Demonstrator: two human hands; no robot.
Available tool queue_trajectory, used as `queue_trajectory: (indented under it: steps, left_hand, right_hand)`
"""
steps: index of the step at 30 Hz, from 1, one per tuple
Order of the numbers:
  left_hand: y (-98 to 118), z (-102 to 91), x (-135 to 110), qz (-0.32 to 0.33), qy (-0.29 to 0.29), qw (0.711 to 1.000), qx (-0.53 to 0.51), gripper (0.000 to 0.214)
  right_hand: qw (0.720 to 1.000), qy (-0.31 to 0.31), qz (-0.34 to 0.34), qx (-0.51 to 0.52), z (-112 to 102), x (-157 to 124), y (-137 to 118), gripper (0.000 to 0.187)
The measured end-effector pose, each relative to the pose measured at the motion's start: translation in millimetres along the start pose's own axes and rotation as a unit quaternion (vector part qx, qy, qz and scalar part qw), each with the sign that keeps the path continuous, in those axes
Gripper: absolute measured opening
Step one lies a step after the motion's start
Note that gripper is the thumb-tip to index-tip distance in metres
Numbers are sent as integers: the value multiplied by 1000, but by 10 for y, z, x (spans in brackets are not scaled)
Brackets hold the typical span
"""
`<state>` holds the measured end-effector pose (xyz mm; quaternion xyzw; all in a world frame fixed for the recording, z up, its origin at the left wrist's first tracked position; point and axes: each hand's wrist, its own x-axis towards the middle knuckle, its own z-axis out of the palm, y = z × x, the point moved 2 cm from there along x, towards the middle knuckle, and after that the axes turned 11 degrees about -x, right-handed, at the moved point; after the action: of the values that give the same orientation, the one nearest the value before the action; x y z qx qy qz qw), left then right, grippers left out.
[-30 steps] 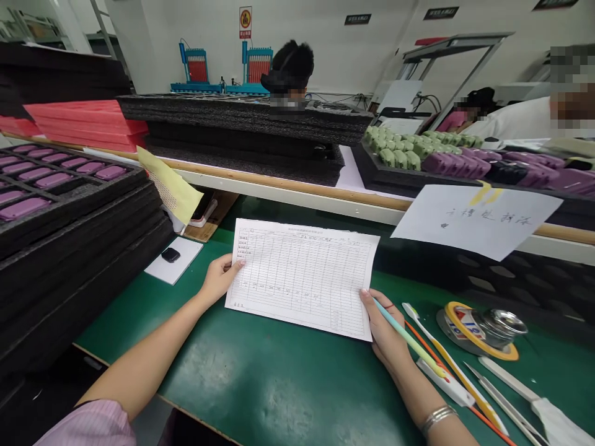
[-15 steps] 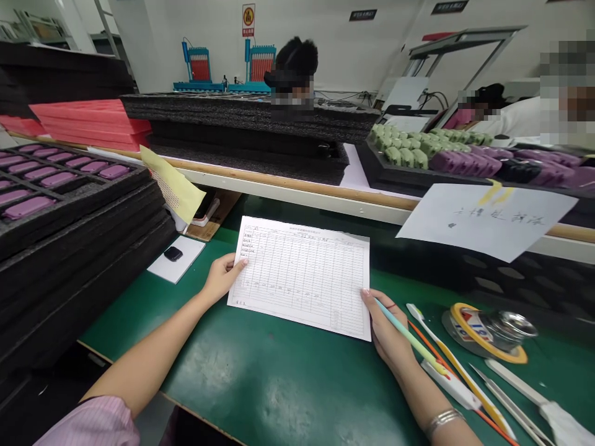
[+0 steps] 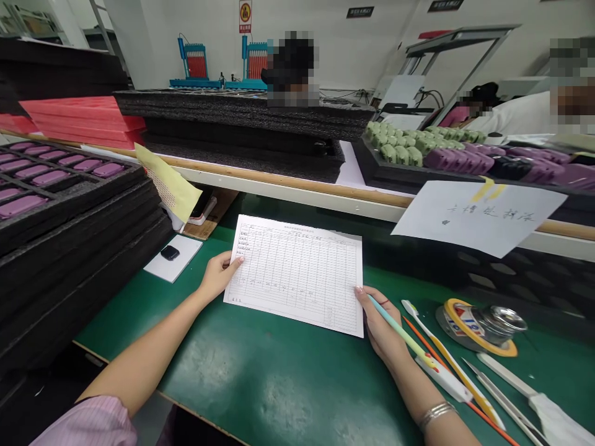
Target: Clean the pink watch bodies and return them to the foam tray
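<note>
A white printed form sheet (image 3: 297,279), ruled in a grid with some handwriting, is held up over the green table. My left hand (image 3: 218,275) pinches its left edge, thumb on top. On the opposite edge my right hand (image 3: 383,319) grips the sheet, and a pale blue-green and yellow pen (image 3: 402,334) lies along that hand, its tip end by the thumb. Beside my right wrist lie a toothbrush (image 3: 441,347), an orange stick (image 3: 421,336), tweezers (image 3: 499,393) and a white-handled tool (image 3: 506,375).
Black foam trays with purple parts (image 3: 69,176) are stacked at left. A white pad (image 3: 179,263) bears a small black object (image 3: 170,253). A tape roll surrounds a metal-topped container (image 3: 506,319). A taped handwritten paper (image 3: 481,217) hangs from the shelf. People sit beyond.
The view has shifted slightly, so most things sit a little further left. Both hands keep their hold on the form sheet.
</note>
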<state>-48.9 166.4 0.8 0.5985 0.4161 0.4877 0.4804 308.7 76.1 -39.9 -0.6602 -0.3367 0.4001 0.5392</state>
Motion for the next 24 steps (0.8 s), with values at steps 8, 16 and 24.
queue_trajectory:
  steps: [8, 16, 24]
  left_hand:
    - [-11, -14, 4, 1, 9, 999, 34, 31]
    - [-3, -27, 2, 4, 17, 998, 62, 32]
    - [-13, -31, 7, 4, 23, 998, 61, 31]
  right_hand:
    - [1000, -8, -3, -4, 15, -17, -30, 18]
    - [1000, -10, -2, -9, 20, -35, -57, 17]
    - [1000, -9, -4, -14, 20, -37, -53, 18]
